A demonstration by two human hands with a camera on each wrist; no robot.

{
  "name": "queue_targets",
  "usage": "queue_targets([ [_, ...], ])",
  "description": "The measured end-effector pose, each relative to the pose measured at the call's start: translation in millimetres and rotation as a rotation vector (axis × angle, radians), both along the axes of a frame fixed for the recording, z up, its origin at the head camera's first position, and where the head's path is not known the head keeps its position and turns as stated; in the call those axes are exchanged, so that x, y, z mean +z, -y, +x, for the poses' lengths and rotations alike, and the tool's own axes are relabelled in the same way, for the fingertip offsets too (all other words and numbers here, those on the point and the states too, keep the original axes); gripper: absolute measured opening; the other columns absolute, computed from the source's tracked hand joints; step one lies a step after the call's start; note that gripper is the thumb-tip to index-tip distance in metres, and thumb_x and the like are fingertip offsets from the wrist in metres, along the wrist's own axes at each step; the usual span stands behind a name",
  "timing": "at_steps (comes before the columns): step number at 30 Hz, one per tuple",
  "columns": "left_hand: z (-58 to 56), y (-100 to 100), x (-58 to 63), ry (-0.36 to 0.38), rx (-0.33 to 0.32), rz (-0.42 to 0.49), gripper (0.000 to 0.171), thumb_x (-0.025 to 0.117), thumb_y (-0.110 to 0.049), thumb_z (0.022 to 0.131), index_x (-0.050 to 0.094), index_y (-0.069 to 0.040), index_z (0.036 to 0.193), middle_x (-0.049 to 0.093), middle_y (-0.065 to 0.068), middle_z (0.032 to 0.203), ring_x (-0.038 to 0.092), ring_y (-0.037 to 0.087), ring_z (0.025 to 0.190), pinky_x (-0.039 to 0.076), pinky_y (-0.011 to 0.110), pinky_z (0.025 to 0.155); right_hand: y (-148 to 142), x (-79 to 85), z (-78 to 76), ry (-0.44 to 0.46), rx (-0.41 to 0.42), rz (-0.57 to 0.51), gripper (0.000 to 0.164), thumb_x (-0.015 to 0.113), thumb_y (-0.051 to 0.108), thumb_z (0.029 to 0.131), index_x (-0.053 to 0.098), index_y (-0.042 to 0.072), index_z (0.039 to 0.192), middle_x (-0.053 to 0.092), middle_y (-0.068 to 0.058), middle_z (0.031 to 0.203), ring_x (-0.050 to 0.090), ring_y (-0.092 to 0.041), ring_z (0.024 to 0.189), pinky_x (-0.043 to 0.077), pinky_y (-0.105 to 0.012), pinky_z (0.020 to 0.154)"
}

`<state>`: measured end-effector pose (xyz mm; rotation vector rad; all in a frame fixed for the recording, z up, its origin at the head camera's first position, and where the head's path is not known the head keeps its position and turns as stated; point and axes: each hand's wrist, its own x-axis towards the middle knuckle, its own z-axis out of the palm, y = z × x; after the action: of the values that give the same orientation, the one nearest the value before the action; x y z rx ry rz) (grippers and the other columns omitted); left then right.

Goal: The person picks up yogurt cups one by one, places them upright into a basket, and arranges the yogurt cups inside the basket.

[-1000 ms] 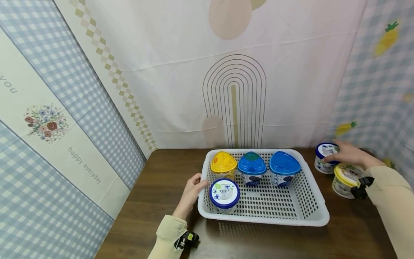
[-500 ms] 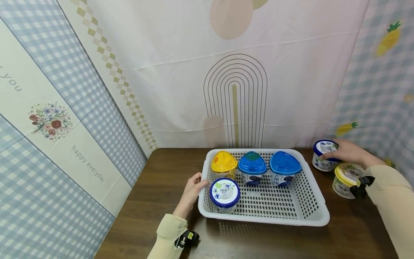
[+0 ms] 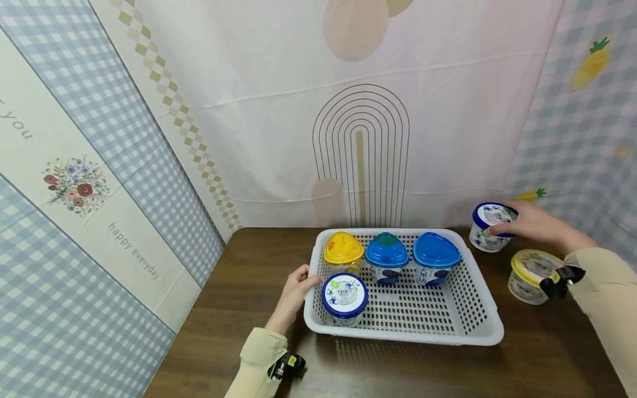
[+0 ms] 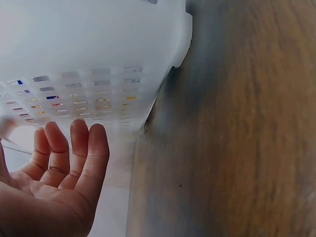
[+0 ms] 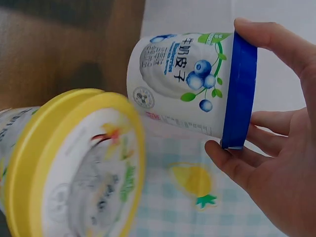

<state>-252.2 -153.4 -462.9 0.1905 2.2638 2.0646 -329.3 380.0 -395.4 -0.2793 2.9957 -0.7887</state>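
My right hand (image 3: 530,224) grips a yogurt cup (image 5: 182,81) round its blue lid, thumb on one side and fingers on the other. Blueberries are printed on this cup, which hangs close over the back right of the table. Just nearer to me, below the right wrist, stands a yellow-lidded cup (image 3: 530,282). At the left end of a white perforated basket (image 3: 398,338), my left hand (image 3: 292,296) holds the rim; its fingers (image 4: 96,148) curl up along the outer wall in the left wrist view.
Inside the basket, a yellow-lidded tub (image 3: 343,249), a blue-lidded tub with a green mark (image 3: 387,251) and a plain blue-lidded tub (image 3: 437,251) form the back row. A round blueberry cup (image 3: 345,296) sits front left. Behind the brown table (image 3: 239,287) hangs a curtain (image 3: 269,138).
My right hand has raised the blueberry cup a little and carried it left, away from the yellow-lidded cup. The left hand stays at the basket rim.
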Motion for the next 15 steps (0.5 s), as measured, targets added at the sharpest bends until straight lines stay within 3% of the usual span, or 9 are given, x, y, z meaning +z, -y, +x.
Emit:
queue_targets([
  [9,-1.2,-1.8,0.1,0.003,0.001,-0.016,0.007,0.061,-0.003,0.091,0.059,0.002,0.095,0.066,0.007,0.089,0.062,0.014,0.078,0.056,0.029,0.07,20.7,30.0,13.7,-0.021,-0.002,0.027,0.108,0.076,0.048,0.087,0.018,-0.014,0.153,0.028,-0.045,0.145,0.037,-0.06,0.125,0.035,-0.074,0.095],
  [15,-1.5,-2.3,-0.5,0.002,0.007,-0.016,0.006,0.061,-0.003,0.09,0.058,0.002,0.094,0.066,0.006,0.089,0.063,0.014,0.079,0.056,0.03,0.07,43.5,46.3,25.0,-0.07,0.035,0.07,0.105,0.078,0.049,0.085,0.026,-0.012,0.151,0.03,-0.042,0.146,0.037,-0.059,0.126,0.035,-0.073,0.095],
])
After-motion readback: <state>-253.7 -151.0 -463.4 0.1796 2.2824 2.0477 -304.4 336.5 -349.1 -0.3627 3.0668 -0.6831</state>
